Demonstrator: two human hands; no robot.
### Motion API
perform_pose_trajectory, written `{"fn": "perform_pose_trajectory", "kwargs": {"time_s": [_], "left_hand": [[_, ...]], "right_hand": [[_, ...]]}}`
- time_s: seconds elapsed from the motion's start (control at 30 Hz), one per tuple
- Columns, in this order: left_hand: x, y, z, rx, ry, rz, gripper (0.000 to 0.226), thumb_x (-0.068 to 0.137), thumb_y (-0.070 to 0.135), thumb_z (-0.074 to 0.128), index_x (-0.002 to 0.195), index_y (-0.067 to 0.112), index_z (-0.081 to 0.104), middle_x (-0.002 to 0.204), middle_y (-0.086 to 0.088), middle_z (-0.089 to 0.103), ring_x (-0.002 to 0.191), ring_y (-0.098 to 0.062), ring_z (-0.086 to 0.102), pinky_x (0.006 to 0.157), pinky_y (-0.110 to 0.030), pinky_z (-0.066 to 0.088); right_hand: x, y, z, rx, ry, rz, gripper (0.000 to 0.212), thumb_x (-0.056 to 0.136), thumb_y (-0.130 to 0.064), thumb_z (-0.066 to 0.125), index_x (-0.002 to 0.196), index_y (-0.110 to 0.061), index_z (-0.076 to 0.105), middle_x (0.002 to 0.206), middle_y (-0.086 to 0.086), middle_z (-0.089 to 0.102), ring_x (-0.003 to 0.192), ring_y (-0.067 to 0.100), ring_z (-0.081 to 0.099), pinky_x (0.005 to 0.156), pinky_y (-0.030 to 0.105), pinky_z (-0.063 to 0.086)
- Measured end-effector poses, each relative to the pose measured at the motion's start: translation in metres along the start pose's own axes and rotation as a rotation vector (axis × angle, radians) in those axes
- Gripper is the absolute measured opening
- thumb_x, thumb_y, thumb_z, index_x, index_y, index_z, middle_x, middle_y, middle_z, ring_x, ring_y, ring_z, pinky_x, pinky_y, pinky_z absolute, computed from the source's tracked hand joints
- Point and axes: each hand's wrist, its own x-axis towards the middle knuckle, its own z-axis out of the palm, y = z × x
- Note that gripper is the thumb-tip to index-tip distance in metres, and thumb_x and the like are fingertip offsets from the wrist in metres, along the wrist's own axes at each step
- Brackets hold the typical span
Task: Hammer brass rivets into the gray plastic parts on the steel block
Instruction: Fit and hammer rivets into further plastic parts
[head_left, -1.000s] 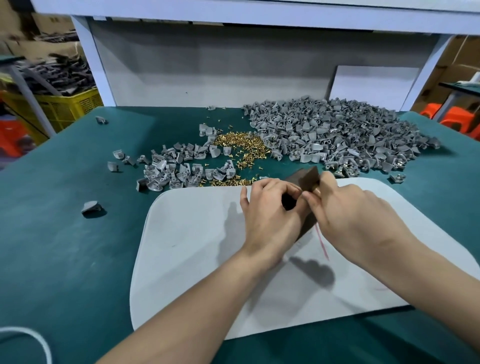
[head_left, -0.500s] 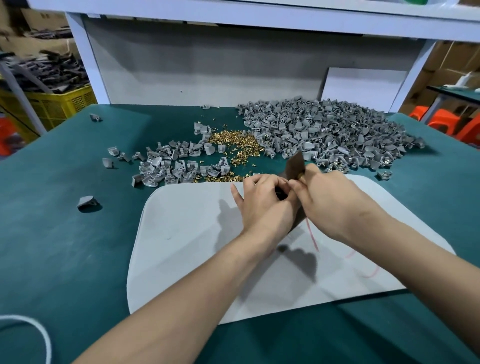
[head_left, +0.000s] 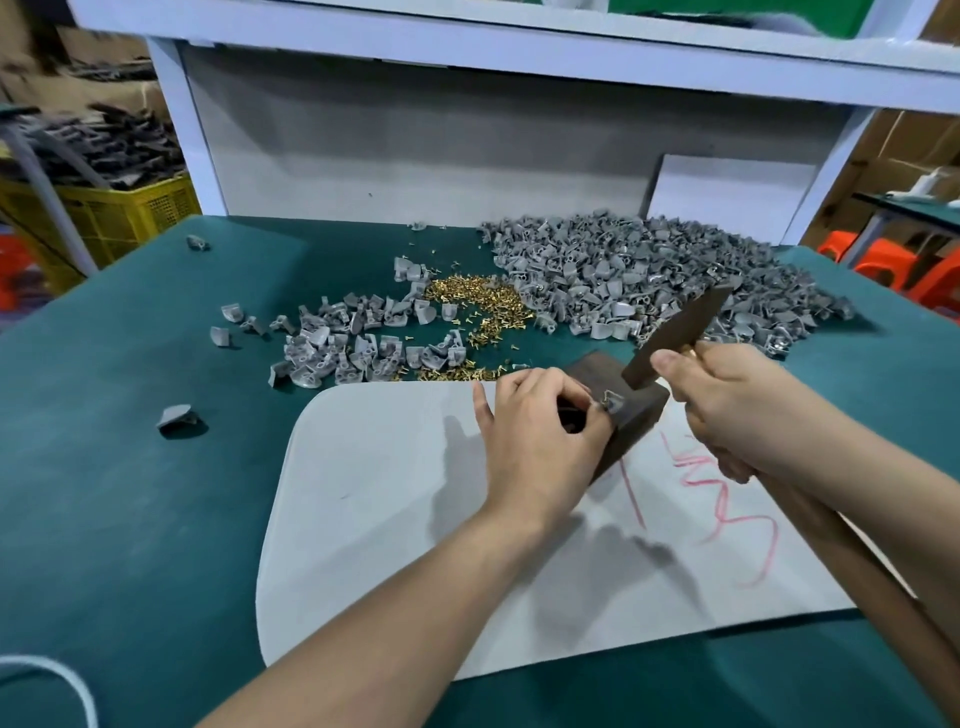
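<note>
The green table (head_left: 130, 493) carries a white mat (head_left: 374, 493). The gray plastic parts heap (head_left: 649, 280) lies at the mat's 1 o'clock and the brass rivets (head_left: 478, 301) at its 12 o'clock. The steel block (head_left: 641, 410), on the mat's far edge, is half hidden by the left hand (head_left: 540, 436). The right hand (head_left: 737, 405) grips the hammer (head_left: 675, 332), whose handle is cut off at 5 o'clock. The left fingertips (head_left: 592, 404) pinch one gray part (head_left: 615, 401) at their 3 o'clock on the block top. Its rivet is indistinct.

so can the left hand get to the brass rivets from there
Probably yes: the brass rivets lie in the open just beyond the left hand, nothing standing between. It would first have to let go of the gray part it pinches on the steel block.
</note>
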Motion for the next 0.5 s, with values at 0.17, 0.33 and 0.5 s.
{"fn": "perform_pose_trajectory", "kwargs": {"time_s": [0.17, 0.33, 0.5], "left_hand": [[-0.002, 0.002, -0.002, 0.03, 0.007, 0.014, 0.015, 0.079, 0.029, 0.066, 0.074, 0.029, 0.053, 0.087, 0.02, 0.055, 0.104, -0.004, 0.039, 0.114, -0.036, 0.006], [-0.002, 0.003, -0.002, 0.053, 0.011, 0.011, 0.014, 0.079, 0.027, 0.067, 0.08, 0.032, 0.054, 0.086, 0.023, 0.051, 0.107, -0.004, 0.039, 0.112, -0.033, 0.004], [-0.002, 0.003, -0.002, 0.074, -0.008, 0.035, 0.019, 0.08, 0.029, 0.069, 0.076, 0.034, 0.051, 0.084, 0.022, 0.049, 0.101, -0.004, 0.038, 0.111, -0.037, 0.008]], "right_hand": [[0.001, 0.005, 0.002, 0.047, -0.048, 0.052, 0.039, 0.098, -0.036, 0.041, 0.069, -0.011, 0.039, 0.03, -0.004, 0.034, 0.023, 0.019, 0.034, 0.031, 0.022, 0.032], [0.0, 0.0, 0.001, 0.019, -0.071, 0.036, 0.04, 0.098, -0.037, 0.04, 0.067, -0.011, 0.038, 0.03, -0.004, 0.033, 0.023, 0.019, 0.033, 0.03, 0.021, 0.031], [0.002, -0.013, -0.005, -0.004, -0.121, 0.049, 0.042, 0.098, -0.036, 0.04, 0.069, -0.006, 0.042, 0.029, -0.002, 0.034, 0.022, 0.02, 0.033, 0.03, 0.019, 0.028]]}}
